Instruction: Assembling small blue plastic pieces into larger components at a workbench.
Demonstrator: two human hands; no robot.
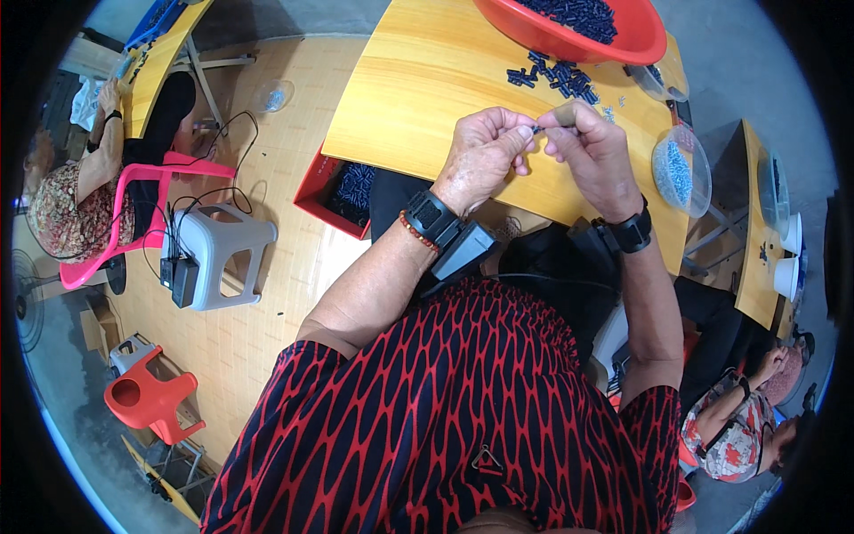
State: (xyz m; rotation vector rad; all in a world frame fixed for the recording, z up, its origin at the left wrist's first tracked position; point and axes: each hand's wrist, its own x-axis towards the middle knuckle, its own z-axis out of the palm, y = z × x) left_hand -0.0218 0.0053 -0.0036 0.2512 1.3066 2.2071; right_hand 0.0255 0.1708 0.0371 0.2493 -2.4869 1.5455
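Note:
Over the near edge of the yellow wooden table (400, 98), my left hand (487, 153) and my right hand (587, 151) meet fingertip to fingertip. Between thumb and forefinger, the left pinches a small dark part (535, 130), whose exact kind is too small to tell. The right fingers are pinched at the same spot; what they hold, if anything, is hidden. Just beyond them lies a loose pile of short dark cylindrical pieces (569, 82). A clear round tub (673, 173) of small light-blue pieces stands right of my right hand.
A red basin (569, 40) of dark pieces sits at the table's far side. Below its left edge is a red box (318, 191) with more. A grey stool (222, 258), a pink chair (133, 209) and cables stand left. Two people sit at other tables, left and right.

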